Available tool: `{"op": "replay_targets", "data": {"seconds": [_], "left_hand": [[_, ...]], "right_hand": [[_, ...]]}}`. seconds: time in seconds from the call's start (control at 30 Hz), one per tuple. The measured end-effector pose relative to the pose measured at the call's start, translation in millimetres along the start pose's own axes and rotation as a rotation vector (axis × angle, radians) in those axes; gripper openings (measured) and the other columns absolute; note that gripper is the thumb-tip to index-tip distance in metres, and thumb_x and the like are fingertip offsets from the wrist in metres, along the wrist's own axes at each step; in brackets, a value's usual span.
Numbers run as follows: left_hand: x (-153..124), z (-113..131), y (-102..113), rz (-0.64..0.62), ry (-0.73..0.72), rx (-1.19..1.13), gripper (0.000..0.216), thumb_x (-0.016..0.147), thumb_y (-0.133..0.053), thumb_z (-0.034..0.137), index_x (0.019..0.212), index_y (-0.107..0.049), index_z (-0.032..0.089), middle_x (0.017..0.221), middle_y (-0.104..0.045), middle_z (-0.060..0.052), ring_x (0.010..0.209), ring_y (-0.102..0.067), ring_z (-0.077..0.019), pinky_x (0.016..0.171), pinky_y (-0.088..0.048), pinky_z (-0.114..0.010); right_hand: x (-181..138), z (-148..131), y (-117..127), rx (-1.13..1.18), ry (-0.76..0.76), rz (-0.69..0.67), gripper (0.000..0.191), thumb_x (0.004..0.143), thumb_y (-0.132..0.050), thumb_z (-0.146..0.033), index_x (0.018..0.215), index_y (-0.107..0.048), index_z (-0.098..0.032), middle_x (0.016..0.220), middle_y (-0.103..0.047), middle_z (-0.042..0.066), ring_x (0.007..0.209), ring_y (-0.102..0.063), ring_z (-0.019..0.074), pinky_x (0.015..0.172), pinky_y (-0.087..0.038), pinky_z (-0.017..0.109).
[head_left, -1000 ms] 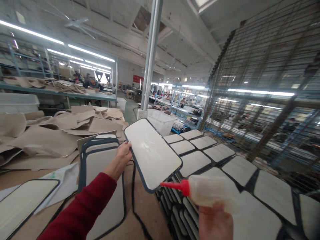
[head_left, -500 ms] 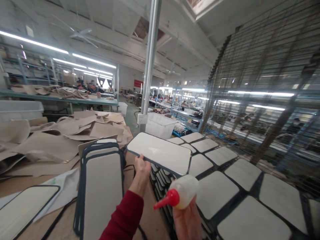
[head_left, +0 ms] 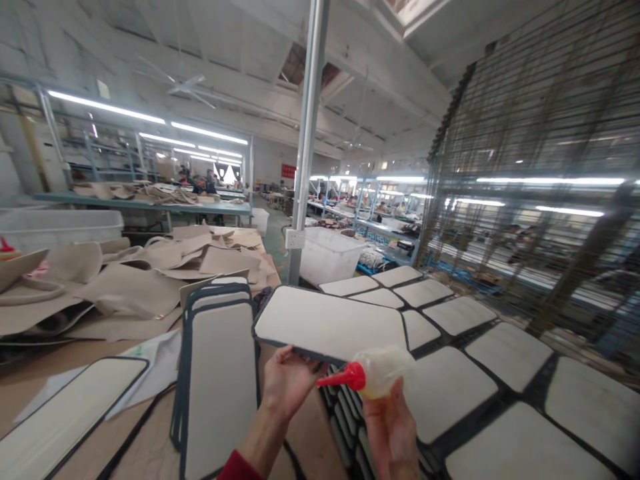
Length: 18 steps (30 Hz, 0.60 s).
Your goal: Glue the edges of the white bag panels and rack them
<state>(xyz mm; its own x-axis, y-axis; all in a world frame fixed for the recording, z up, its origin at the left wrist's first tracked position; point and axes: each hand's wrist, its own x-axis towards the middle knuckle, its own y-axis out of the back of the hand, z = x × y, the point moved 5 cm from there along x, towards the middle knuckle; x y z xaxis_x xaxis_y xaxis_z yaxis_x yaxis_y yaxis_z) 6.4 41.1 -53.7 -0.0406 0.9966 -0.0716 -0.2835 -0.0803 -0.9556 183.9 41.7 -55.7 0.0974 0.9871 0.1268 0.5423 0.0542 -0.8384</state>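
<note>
Pinching panel w/ L hand, bottle wrapped in R hand, nozzle prob. nr L hand: stray squeeze could drip there

Dark red sleeve on the person, its edge visible behind the left hand, past the wrist; right hand bare.

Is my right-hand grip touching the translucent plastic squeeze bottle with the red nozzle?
Touching. The head view shows your right-hand grip wrapped against the lower side of the translucent plastic bottle, no gap showing.
</note>
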Motion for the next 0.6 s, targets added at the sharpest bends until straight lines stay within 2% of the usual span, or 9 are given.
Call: {"op": "replay_targets", "data": {"seconds": [0.03,0.1,0.13,0.2,0.27,0.33,0.43,0.5,0.6], "left_hand": [[-8.1,2.8,5.3,-0.073,0.027,0.004,0.015,0.074,-0.053,0.022,0.078,-0.065,0.015,0.09,-0.069,-0.013,0.091,-0.065,-0.0316,0.083,-0.049,-0.05],[-25.8,11.0,18.4,-0.125,0.07,0.099,0.029,0.073,-0.062,0.029,0.096,-0.068,0.013,0.112,-0.066,-0.016,0.107,-0.06,-0.0339,0.09,-0.047,-0.048],[-34.3,16.6,23.6,-0.117,0.089,0.202,0.035,0.072,-0.066,0.03,0.102,-0.068,0.013,0.119,-0.063,-0.017,0.11,-0.059,-0.0335,0.091,-0.047,-0.045],[-48.4,32.9,22.9,-0.095,0.088,0.505,0.037,0.072,-0.071,0.026,0.106,-0.068,0.012,0.116,-0.064,-0.018,0.103,-0.063,-0.0298,0.085,-0.049,-0.035],[-54.4,58.4,-1.7,-0.102,-0.067,0.825,0.032,0.071,-0.073,0.016,0.103,-0.07,0.012,0.095,-0.07,-0.014,0.083,-0.067,-0.0221,0.072,-0.049,-0.025],[-50.8,83.7,-46.0,-0.142,-0.277,0.992,0.032,0.066,-0.073,0.003,0.096,-0.073,0.013,0.082,-0.07,-0.009,0.075,-0.066,-0.0185,0.067,-0.048,-0.022],[-26.8,106.7,-112.9,-0.199,-0.474,1.093,0.046,0.048,-0.067,-0.017,0.081,-0.073,0.015,0.093,-0.07,-0.007,0.089,-0.063,-0.0163,0.078,-0.045,-0.016],[-1.9,106.6,-136.4,-0.197,-0.383,1.216,0.052,0.041,-0.062,-0.021,0.074,-0.072,0.017,0.094,-0.071,-0.006,0.091,-0.063,-0.0183,0.076,-0.046,-0.017],[27.2,97.4,-143.0,-0.247,-0.194,1.335,0.05,0.037,-0.058,-0.021,0.066,-0.071,0.018,0.073,-0.072,-0.003,0.069,-0.064,-0.0205,0.064,-0.048,-0.023]], "right_hand": [[1.4,-3.4,2.4,-0.015,0.021,0.011,0.046,0.069,-0.073,-0.05,0.102,-0.069,-0.019,0.087,-0.074,0.005,0.084,-0.07,0.0196,0.079,-0.057,0.03],[4.0,-10.5,8.2,-0.038,0.059,0.033,0.046,0.07,-0.073,-0.05,0.106,-0.067,-0.021,0.087,-0.075,0.003,0.084,-0.069,0.0176,0.079,-0.057,0.028],[4.9,-13.4,11.1,-0.045,0.065,0.038,0.044,0.071,-0.072,-0.049,0.106,-0.067,-0.022,0.087,-0.075,0.002,0.084,-0.069,0.0166,0.079,-0.057,0.027],[4.9,-16.6,16.0,-0.049,0.043,0.034,0.038,0.073,-0.072,-0.047,0.102,-0.068,-0.023,0.086,-0.075,0.001,0.082,-0.07,0.0162,0.076,-0.058,0.026],[2.0,-16.7,19.4,-0.068,0.007,0.013,0.033,0.07,-0.074,-0.045,0.094,-0.07,-0.023,0.082,-0.075,0.002,0.079,-0.071,0.0177,0.072,-0.059,0.027],[-2.7,-14.0,22.5,-0.108,-0.028,-0.017,0.031,0.067,-0.076,-0.045,0.089,-0.071,-0.023,0.08,-0.075,0.002,0.076,-0.071,0.0181,0.072,-0.059,0.027],[-8.1,-6.6,30.3,-0.163,-0.094,-0.061,0.035,0.067,-0.075,-0.048,0.091,-0.071,-0.023,0.085,-0.074,0.004,0.079,-0.071,0.0193,0.073,-0.059,0.028],[-8.9,-0.1,36.2,-0.175,-0.179,-0.114,0.04,0.066,-0.075,-0.05,0.095,-0.07,-0.022,0.09,-0.074,0.007,0.085,-0.07,0.0224,0.075,-0.059,0.034],[-8.7,5.7,41.0,-0.182,-0.276,-0.198,0.045,0.065,-0.077,-0.049,0.1,-0.069,-0.023,0.096,-0.073,0.009,0.094,-0.068,0.0262,0.084,-0.055,0.043]]}}
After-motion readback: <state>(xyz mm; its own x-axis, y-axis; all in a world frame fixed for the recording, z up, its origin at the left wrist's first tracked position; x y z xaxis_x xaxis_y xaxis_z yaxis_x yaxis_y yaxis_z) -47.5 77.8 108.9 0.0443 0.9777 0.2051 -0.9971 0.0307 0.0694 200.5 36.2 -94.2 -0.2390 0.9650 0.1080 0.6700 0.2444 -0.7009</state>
